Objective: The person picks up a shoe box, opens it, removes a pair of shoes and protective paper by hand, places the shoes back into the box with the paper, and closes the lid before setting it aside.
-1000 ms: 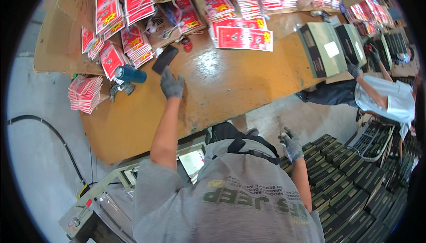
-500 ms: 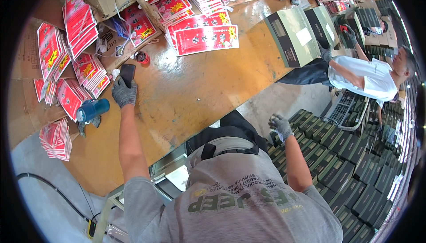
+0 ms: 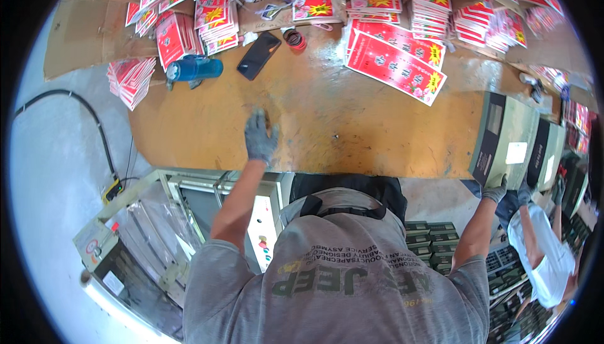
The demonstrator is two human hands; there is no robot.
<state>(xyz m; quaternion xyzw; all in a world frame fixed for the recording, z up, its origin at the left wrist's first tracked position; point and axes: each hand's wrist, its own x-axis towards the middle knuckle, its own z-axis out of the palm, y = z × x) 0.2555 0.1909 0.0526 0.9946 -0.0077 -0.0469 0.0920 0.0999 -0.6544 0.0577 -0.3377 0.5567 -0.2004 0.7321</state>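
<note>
Both my hands wear grey gloves. My left hand (image 3: pixel 259 138) is open, fingers apart, over the brown table (image 3: pixel 302 127) with nothing in it. Beyond it a dark phone (image 3: pixel 258 55) lies at a slant beside a red-and-black small container (image 3: pixel 294 39). To its left a blue bottle (image 3: pixel 196 68) lies on its side. At the right my right hand (image 3: pixel 494 189) grips the near end of a dark green and pale box (image 3: pixel 513 146), which rests at the table's right end; part of its fingers is hidden. A second similar box (image 3: pixel 546 155) stands beside it.
Red printed sheets (image 3: pixel 396 67) lie at the table's back, with stacks of them in cardboard cartons (image 3: pixel 94 36) behind. A co-worker in a white shirt (image 3: pixel 542 256) stands at the right, hands near the boxes. Stacked green boxes (image 3: pixel 431 240) and a machine frame (image 3: pixel 145 237) stand below the table.
My view has turned to the right. My left hand has left the phone and come back over the table. My right hand has reached from above the floor to the box's near end.
</note>
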